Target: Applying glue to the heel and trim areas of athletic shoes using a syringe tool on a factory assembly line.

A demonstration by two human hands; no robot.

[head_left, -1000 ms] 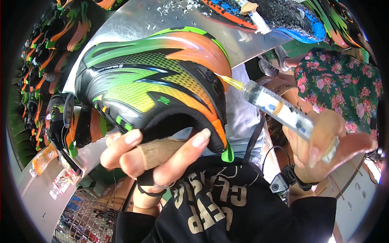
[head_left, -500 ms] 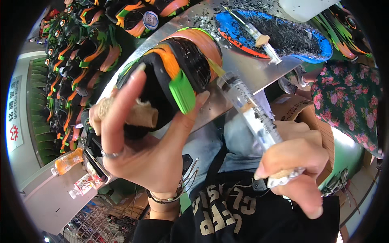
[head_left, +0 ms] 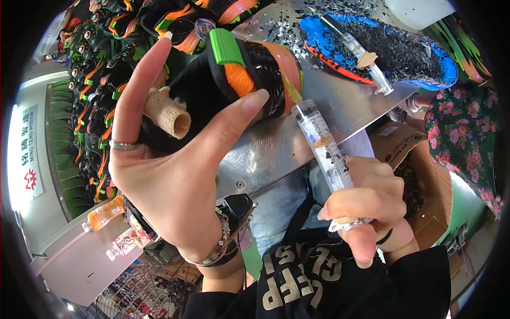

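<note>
My left hand [head_left: 170, 178] grips a black, orange and green shoe [head_left: 199, 93]. Its thumb presses the shoe's side below a green tab [head_left: 226, 47], and the index finger stretches along the far left. A beige cloth tube [head_left: 167, 112] sits among the fingers, some of which are hidden. My right hand [head_left: 366, 196] is wrapped round a clear syringe [head_left: 321, 143], thumb at the plunger end, where a beige wrap [head_left: 348, 220] shows. Dark smudges mark the barrel. The yellowish nozzle [head_left: 292, 91] meets the shoe's pink-orange sole edge, though whether it touches is unclear.
A second syringe [head_left: 361, 53] lies across a blue sole-shaped tray [head_left: 438, 66] covered in dark scraps on the metal table [head_left: 260, 159]. Many similar shoes [head_left: 101, 80] are stacked at left. An open carton [head_left: 430, 207] stands right, near a person's floral garment [head_left: 465, 133].
The shoe has turned in my left hand, so its green tab now points away from me. My right hand has shifted left with the syringe, whose nozzle stays by the sole edge.
</note>
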